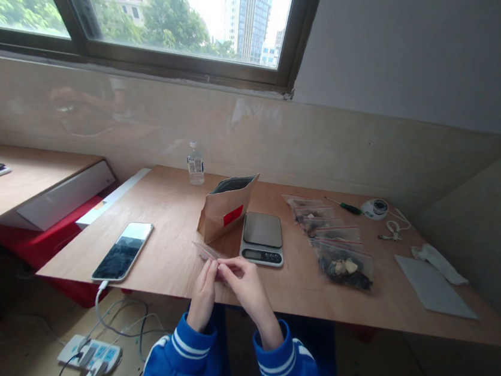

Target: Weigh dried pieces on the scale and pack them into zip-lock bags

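Both hands meet over the table's near edge around a clear plastic zip bag (204,250), whose far end sticks out beyond the fingers. My left hand (204,291) pinches it from the left; my right hand (243,282) grips it from the right with thumb and forefinger. Fingers cover most of the bag, so its contents are hard to make out. Just beyond stands an open brown paper pouch (224,212) with a red label. A small digital scale (263,238) sits right of the pouch, nothing on its plate.
Several filled zip bags (344,266) overlap in a row on the right. Behind them lie a green-handled screwdriver (350,208) and a white dome camera (375,208). White paper (436,287) is far right. A charging phone (124,252) lies left; a bottle (196,165) stands at the back.
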Motion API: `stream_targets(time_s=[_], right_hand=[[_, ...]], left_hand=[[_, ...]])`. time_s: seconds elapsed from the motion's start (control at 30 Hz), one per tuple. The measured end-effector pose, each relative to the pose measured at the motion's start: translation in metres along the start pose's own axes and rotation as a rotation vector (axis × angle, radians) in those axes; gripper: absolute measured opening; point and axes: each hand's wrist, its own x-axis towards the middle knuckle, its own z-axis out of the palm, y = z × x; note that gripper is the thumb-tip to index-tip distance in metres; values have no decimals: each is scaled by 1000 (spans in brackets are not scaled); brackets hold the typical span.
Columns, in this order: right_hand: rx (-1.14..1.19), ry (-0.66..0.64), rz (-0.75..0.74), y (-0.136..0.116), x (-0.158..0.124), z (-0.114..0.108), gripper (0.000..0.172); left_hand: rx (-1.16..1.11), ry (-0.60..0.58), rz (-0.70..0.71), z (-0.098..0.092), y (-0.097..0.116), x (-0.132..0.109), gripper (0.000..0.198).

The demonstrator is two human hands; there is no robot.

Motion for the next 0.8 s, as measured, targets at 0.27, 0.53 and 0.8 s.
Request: stream_targets(time_s=[0.27,0.53,0.8], right_hand=[[101,-33,137,11,10,1,27],[215,-129,154,-2,17,-6,26],[184,-280,228,-10,28,-18,32]], left_hand=[[62,-103,85,3,13,0,45],[8,-241,91,2,17,0,44],[-24,-248,72,3,18,0,46]])
